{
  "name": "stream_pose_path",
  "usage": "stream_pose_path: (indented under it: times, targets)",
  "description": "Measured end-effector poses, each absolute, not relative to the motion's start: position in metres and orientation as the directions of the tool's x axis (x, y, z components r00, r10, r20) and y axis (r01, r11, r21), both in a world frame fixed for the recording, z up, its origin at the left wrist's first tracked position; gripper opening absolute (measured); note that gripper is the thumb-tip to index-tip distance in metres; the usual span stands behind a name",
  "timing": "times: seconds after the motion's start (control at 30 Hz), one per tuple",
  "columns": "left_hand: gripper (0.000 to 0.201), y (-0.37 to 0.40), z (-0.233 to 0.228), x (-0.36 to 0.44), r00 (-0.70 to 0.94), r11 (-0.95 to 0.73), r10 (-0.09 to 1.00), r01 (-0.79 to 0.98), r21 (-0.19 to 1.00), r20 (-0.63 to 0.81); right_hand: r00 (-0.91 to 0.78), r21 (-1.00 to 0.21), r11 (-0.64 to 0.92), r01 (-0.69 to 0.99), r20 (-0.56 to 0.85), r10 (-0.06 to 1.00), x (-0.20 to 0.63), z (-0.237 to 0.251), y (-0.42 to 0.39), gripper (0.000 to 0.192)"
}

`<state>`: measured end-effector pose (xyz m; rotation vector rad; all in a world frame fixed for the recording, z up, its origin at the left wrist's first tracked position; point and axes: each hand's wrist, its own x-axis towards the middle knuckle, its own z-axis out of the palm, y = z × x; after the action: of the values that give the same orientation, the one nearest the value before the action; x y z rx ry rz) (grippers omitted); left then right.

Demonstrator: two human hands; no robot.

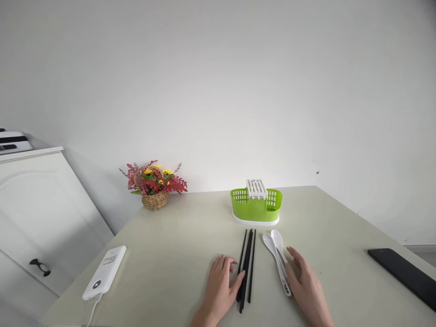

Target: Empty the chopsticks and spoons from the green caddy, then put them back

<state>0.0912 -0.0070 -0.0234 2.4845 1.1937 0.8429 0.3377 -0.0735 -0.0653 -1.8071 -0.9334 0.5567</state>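
Black chopsticks (248, 256): head view; flat on the pale green table (163, 272), between the two hands, just in front of the green caddy (254, 210). Middle ones bunched, an outer one on each side slightly spread.
Chopstick axis: long axes roughly parallel, running away from the body; far ends point at the caddy, leaning slightly right.
Left hand (222, 285): partly open, thumb over the chopsticks, fingers curled at their left side. Nothing lifted; finger pressure cannot be told.
White spoons (278, 262): on the table right of the chopsticks, handles close together at the near end. Bowls point away, angled left.
Right hand (304, 286): partly open, thumb and fingers apart, thumb at the spoon handles. Nothing enclosed; firm contact cannot be told.
Chopstick risk: uneven thumb pressure could roll or fan the slim sticks; a narrow pinch could miss the right outer one.
Spoon risk: catching only one handle could make the other slide off or twist.
Caddy risk: a forward push on the chopsticks could nudge its white base (255, 222).
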Motion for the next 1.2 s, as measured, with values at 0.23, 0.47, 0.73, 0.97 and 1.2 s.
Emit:
stream_pose_path:
  times: [0.23,0.47,0.73,0.97,1.2]
  targets:
    - [0.010,-0.006,-0.025,0.090,0.491,-0.625,0.780,0.640,0.446,0.389,0.584,-0.917,-0.210,0.340,0.031,0.811,0.336,-0.061,-0.074,0.066]
    - [0.015,-0.007,-0.021,0.091,0.497,-0.630,0.776,0.633,0.450,0.388,0.597,-0.903,-0.199,0.381,0.075,0.799,0.336,-0.061,-0.075,0.065]
    - [0.021,-0.010,-0.018,0.091,0.489,-0.602,0.798,0.643,0.473,0.352,0.588,-0.910,-0.188,0.369,0.073,0.805,0.337,-0.064,-0.075,0.064]
    - [0.017,-0.008,-0.019,0.092,0.471,-0.589,0.808,0.625,0.513,0.354,0.599,-0.900,-0.208,0.384,0.072,0.798,0.339,-0.065,-0.075,0.063]
    - [0.014,-0.009,-0.015,0.092,0.475,-0.566,0.823,0.642,0.517,0.310,0.596,-0.895,-0.188,0.404,0.102,0.796,0.340,-0.069,-0.075,0.061]
